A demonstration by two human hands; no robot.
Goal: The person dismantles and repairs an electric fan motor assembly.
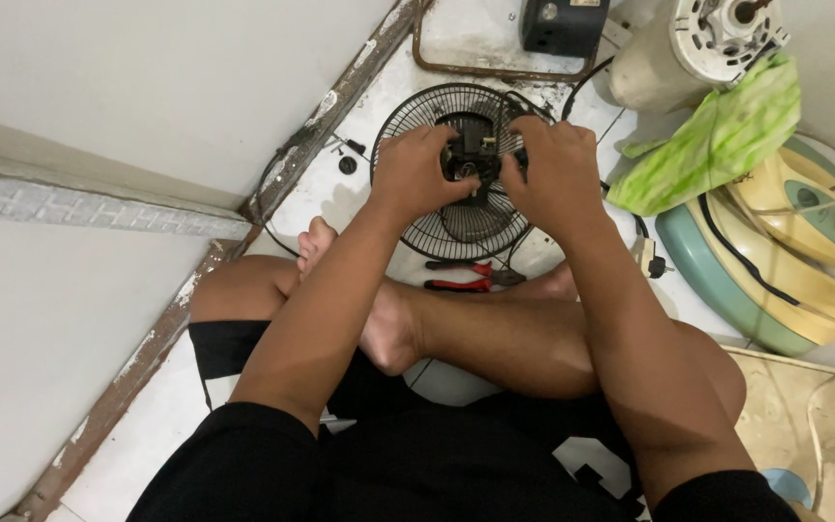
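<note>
Gripping small black part (pixel 473 155) at fan grille (pixel 437 227) centre: left hand (pixel 419 174), right hand (pixel 553 169); red pliers (pixel 461 284) below grille.

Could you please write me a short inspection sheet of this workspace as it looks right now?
Surface: white tiled floor, dusty, with dark grout lines.
Job's things: round black wire fan grille lying flat; small black motor part at its centre.
Clutter: red-handled pliers beside the feet; green cloth; white fan motor housing; yellow-and-teal fan base; small black box.
Hands: left hand and right hand both grip the motor part.
Cables: black cord running under the right hand to a plug.
Surroundings: white wall with a rusty metal frame.
</note>
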